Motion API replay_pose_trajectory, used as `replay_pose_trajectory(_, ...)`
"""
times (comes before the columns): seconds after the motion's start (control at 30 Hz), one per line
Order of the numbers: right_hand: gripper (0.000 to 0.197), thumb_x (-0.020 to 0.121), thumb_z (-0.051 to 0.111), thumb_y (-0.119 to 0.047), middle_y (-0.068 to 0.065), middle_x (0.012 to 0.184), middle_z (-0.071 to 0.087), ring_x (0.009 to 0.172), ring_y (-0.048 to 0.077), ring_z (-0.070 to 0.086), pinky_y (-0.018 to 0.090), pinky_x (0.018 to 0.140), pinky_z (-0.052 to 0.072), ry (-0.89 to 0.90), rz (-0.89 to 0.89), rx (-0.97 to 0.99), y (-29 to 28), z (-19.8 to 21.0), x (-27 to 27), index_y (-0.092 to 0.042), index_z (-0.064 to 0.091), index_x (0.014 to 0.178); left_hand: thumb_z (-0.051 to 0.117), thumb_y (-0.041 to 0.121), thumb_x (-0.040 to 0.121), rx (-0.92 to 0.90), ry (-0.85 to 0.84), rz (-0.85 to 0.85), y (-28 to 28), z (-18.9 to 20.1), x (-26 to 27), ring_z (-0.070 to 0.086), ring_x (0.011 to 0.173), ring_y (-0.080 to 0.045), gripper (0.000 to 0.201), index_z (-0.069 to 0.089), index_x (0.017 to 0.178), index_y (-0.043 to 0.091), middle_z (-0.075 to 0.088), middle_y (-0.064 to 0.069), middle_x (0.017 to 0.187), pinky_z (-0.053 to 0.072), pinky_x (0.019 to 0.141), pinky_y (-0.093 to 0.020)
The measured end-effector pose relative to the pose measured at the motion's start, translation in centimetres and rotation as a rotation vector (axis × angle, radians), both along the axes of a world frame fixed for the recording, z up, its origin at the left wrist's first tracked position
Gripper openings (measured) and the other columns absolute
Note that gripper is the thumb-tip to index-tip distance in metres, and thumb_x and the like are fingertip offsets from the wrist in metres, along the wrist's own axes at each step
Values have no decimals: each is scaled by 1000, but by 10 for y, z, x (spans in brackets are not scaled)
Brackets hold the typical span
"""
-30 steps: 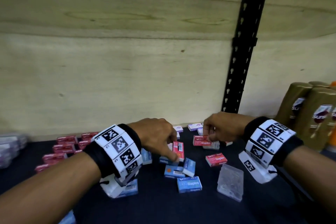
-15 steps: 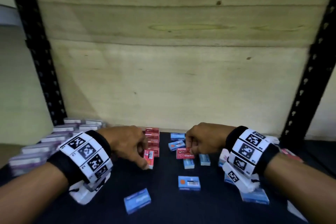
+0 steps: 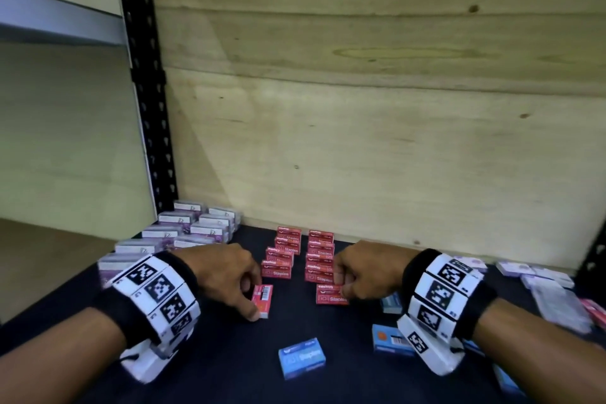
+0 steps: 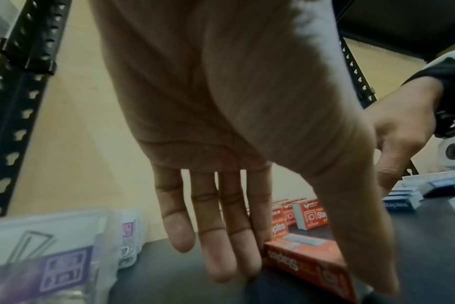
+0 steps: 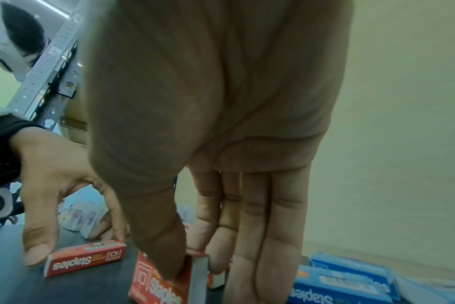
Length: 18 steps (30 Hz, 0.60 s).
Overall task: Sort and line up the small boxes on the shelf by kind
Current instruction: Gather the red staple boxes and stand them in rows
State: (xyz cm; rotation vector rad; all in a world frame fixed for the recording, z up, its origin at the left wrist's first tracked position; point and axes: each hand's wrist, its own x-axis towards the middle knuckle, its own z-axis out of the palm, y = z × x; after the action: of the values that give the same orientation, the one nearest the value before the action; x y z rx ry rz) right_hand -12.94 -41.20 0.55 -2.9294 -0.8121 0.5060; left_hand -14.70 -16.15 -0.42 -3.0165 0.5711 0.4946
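Left hand [image 3: 226, 275] pinched a red staple box [image 3: 262, 301] between thumb and fingers, the box lying flat on the dark shelf [image 3: 341, 371], barcode side up, its long axis running toward the back wall, in front of the left red column [image 3: 280, 254]. Right hand [image 3: 364, 274] gripped a second red staple box [image 3: 329, 294] between thumb and fingertips; this one stood on its long edge with the "Staples" face toward the camera, long axis running left to right, placed at the near end of the right red column [image 3: 319, 256]. Both columns held red boxes on edge, faces forward, lined one behind another toward the plywood back wall [image 3: 377, 141]. Against the frame half a second before, the view had swung left, so the black upright post [image 3: 144, 75] now sat left of centre; the left hand's box had gone from tilted in the grip to flat on the shelf, and the right hand's box had closed up on its column. Clear plastic cases with purple labels [image 3: 183, 233] stood in rows at far left; the left wrist view showed paper clips inside them. Loose blue staple boxes lay nearer the front: one [image 3: 301, 358] between the forearms, others [image 3: 390, 339] under the right wrist. More pale cases [image 3: 537, 275] lay scattered at right.
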Motion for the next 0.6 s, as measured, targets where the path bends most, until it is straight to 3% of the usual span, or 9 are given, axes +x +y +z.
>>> replay_pose_trajectory(0.07,8,92,65,-24,-10,94,64,85,10,58,24,77,45,8,-7,4,0,0,0,-27,64,99,68,75,67,7,12,47,-1,0,-1,62,94,-6,71,61,122,31,66,18,106,51,87,-27)
replay_pose_trajectory(0.13,7,93,65,-25,-9,97,65,87,11,59,25,81,48,14,-13,3,-1,-1,-1,-27,62,99,60,84,65,44,-16,108,-6,-1,-2,63,94,-10,72,65,110,28,68,12,103,52,87,-32)
replay_pose_trajectory(0.23,13,93,65,-29,-8,100,66,88,11,58,27,84,48,4,-20,-7,-2,-2,-2,-23,64,105,47,89,68,161,-109,143,-19,-6,-7,62,91,-18,77,65,92,18,66,2,96,49,78,-32)
replay_pose_trajectory(0.33,19,92,66,-33,-5,103,70,87,10,58,27,82,47,-1,-29,-17,-4,-2,-3,-21,67,107,50,86,71,241,-169,152,-31,-5,-14,55,82,-21,67,52,74,19,53,2,79,44,76,-35)
replay_pose_trajectory(0.4,22,91,68,-35,-4,105,70,87,10,59,26,80,47,-6,-38,-36,-6,-3,-3,-21,67,107,58,75,75,249,-167,152,-32,-3,-16,50,78,-21,57,45,66,20,46,4,72,43,74,-34)
replay_pose_trajectory(0.53,21,89,70,-35,-6,100,69,86,10,58,25,76,44,-10,-44,-59,-8,-5,0,-22,67,105,69,54,78,157,-109,125,-24,-1,-15,59,85,-16,38,68,93,20,63,4,91,51,75,-31)
replay_pose_trajectory(0.6,21,89,71,-35,-9,95,66,84,9,57,25,75,43,-15,-46,-65,-8,-6,2,-22,67,105,70,49,77,66,-63,133,-15,-2,-14,63,86,-12,31,70,95,24,67,8,92,54,77,-29)
